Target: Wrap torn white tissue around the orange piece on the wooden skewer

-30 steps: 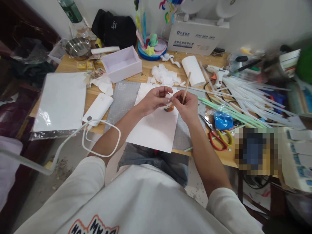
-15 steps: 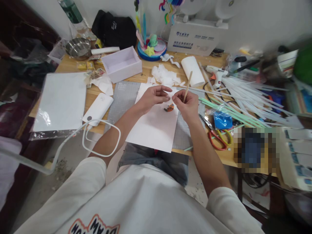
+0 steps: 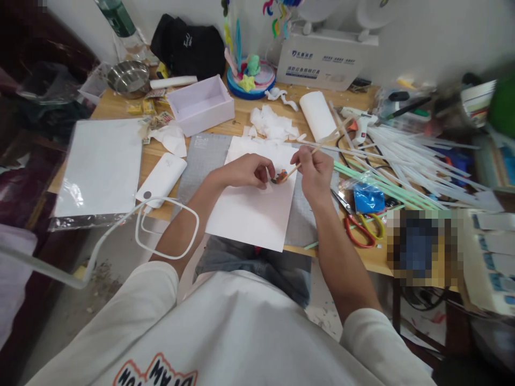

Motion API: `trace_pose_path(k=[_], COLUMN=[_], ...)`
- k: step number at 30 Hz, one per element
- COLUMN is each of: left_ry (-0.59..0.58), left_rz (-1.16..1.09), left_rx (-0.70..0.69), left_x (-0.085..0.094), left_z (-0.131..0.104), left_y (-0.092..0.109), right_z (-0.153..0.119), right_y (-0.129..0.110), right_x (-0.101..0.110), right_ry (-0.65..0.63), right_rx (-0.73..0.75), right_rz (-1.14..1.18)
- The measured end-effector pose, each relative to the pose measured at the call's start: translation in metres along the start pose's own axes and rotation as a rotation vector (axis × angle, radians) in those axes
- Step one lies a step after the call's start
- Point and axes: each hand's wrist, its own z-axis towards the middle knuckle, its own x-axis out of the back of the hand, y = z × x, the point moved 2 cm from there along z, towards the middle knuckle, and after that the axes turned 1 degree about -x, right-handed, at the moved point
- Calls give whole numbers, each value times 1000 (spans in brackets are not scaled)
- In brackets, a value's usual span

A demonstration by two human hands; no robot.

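Note:
A small orange-and-dark piece point(image 3: 282, 176) with a touch of blue lies on a white sheet of paper point(image 3: 249, 214). My right hand point(image 3: 316, 169) is closed around a thin wooden stick point(image 3: 311, 155), which slants down to the left. The stick's lower tip meets the orange piece, or comes very near it. At the left of the piece is my left hand point(image 3: 251, 170), its fingers bent and a little apart. One fingertip is beside the dark end; whether it touches I cannot tell.
A grey cutting mat point(image 3: 201, 161) lies under the paper. To the right are scissors point(image 3: 358, 230), a glue gun point(image 3: 364, 126) and many glue sticks point(image 3: 418, 161). A white power bank point(image 3: 163, 179) with a looped cable lies left. Behind are crumpled tissue point(image 3: 273, 124) and a lilac box point(image 3: 209, 120).
My right hand has tipped the stick from nearly upright to a low slant, bringing its tip down to the orange piece. My left hand has lowered and bent its fingers beside the piece.

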Motion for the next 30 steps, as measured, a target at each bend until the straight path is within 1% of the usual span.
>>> trace_pose_path(k=[3,7,14,18,23,24,30], left_ry=[25,77,193,253,269,271,283], left_rz=[108,180,174,191,170,168,149], left_rx=[-11,-33,-59,-59,-66,-68,-85], left_x=[-6,-8,-12,-15,-18,-19,-20], left_z=[3,5,7,9,12,12,11], left_y=[-3,-4,-4,-4,-8,-8,-8], right_z=[-2,-3,-2,-2,-6,-7,-10], right_y=[1,0,4,2,-6,-8,-15], right_x=[-2,-1,1,1,5,5,-1], right_ry=[-44,-11,5,20,122,122,-39], right_rx=[15,50,54,63,132,152,227], right_rz=[-55,-120,-171,-190,-196,-202,-313])
